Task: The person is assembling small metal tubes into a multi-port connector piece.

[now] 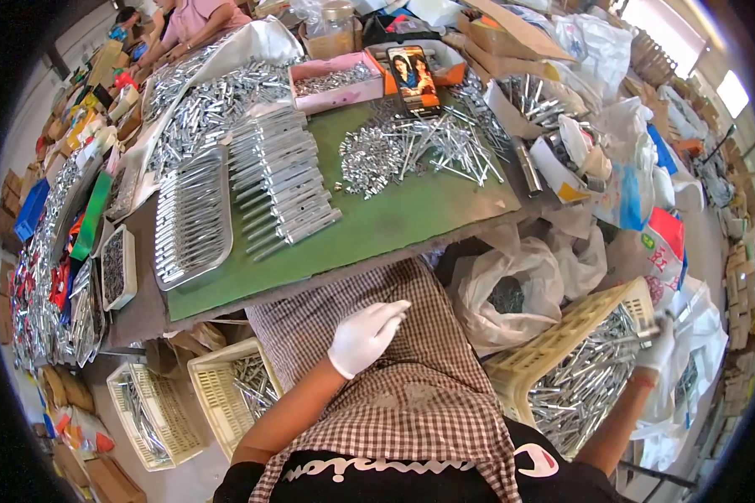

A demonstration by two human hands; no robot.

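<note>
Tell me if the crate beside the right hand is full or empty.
Not empty: metal parts lie heaped in the yellow crate beside the right hand. Whether it's full, I cannot tell.

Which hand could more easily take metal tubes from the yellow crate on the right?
Probably the right hand: it is at the yellow crate, beside the metal tubes. The left hand is over the checkered apron, farther away.

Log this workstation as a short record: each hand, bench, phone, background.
Left hand: white-gloved, fingers extended, over checked apron, nothing visibly held
Right hand: white-gloved, at yellow crate of metal parts; grip unclear
Bench: green top with loaded metal tray, stacked metal pieces, small fittings
Phone: upright, screen lit
Background: person in pink, upper left
</note>
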